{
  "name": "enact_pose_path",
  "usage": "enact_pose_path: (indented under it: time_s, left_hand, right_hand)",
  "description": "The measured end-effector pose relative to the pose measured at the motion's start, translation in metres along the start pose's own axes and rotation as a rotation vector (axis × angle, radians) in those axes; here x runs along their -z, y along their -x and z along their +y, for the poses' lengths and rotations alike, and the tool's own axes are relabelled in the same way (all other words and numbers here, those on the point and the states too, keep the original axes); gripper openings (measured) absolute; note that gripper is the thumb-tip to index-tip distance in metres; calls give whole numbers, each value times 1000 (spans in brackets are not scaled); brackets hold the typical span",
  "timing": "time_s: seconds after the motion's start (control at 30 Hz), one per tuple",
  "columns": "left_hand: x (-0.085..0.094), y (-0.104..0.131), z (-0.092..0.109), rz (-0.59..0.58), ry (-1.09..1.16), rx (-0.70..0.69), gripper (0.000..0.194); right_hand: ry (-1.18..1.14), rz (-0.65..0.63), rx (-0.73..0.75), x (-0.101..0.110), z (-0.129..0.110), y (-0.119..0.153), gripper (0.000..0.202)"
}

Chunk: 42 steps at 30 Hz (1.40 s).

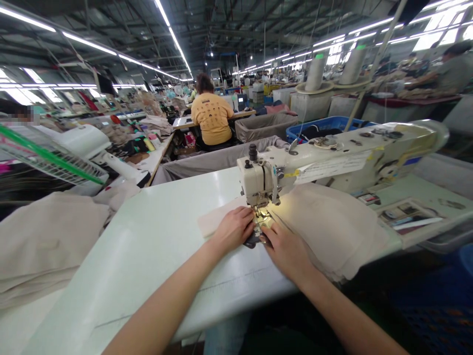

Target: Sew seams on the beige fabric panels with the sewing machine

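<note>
A white sewing machine (258, 177) stands on the pale green table (148, 246), its lamp lighting the needle area. My left hand (234, 228) lies just left of the presser foot, fingers together and pressing on a beige fabric strip (212, 222). Right of the foot, my right hand (284, 246) has thumb and fingers drawn together at the needle plate; what is between them is too small to make out. A large beige fabric piece (332, 227) spreads beneath the machine arm, beside my right hand.
Beige cloth (48, 241) is piled at the left. A person in a yellow shirt (212, 116) sits ahead at another table. Behind the machine are a blue basket (295, 132) and thread cones (315, 74). Small items lie in a tray (410, 214) at the right.
</note>
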State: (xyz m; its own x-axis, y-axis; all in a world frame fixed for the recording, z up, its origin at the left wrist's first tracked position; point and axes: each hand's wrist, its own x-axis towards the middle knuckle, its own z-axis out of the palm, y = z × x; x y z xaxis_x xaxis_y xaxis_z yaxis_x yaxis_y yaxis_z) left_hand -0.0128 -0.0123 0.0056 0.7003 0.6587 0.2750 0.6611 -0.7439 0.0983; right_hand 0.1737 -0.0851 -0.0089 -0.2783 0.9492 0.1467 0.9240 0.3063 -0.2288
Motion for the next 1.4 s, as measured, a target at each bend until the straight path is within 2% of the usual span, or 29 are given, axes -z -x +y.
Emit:
enact_pose_path:
  time_s: [0.2, 0.33, 0.5, 0.57, 0.63, 0.7, 0.77, 0.97, 1.03, 1.07, 1.17, 1.23, 1.4]
  left_hand:
    - [4, -1, 11, -45, -58, 84, 23]
    - [14, 9, 21, -101, -60, 145, 21]
    - [27, 29, 11, -156, 91, 80, 34]
    - [32, 35, 7, -203, -26, 199, 29]
    - [35, 38, 7, -267, -212, 413, 25]
    - [37, 41, 9, -316, -336, 614, 26]
    - [39, 44, 11, -340, -375, 726, 27]
    - [44, 49, 17, -333, -366, 778, 26]
    - [45, 46, 24, -309, -367, 731, 24]
    - [45, 43, 28, -285, -352, 650, 24]
    - [37, 33, 41, -204, -221, 209, 26]
    - [26, 28, 44, -163, -126, -8, 32]
    - [2, 23, 33, -94, 29, -84, 38]
  right_hand:
    - [1, 36, 5, -2, 0, 1, 27]
    - [-41, 107, -28, -3, 1, 4, 25]
    - [-200, 271, 1, -4, 7, 8, 34]
    - [-273, 335, 21, -4, 10, 10, 38]
    - [-317, 360, 33, -3, 12, 14, 40]
    - [-348, 329, 55, 0, 14, 18, 41]
    - [-367, 264, 86, 3, 15, 23, 43]
    - [-248, 19, 119, 10, 15, 30, 45]
    - [-223, -13, 135, 13, 14, 30, 44]
    - [-219, -22, 147, 14, 14, 30, 43]
    - [-211, -42, 183, 18, 15, 29, 43]
    - [-209, -53, 191, 19, 17, 28, 45]
    - [-198, -79, 202, 18, 23, 31, 48]
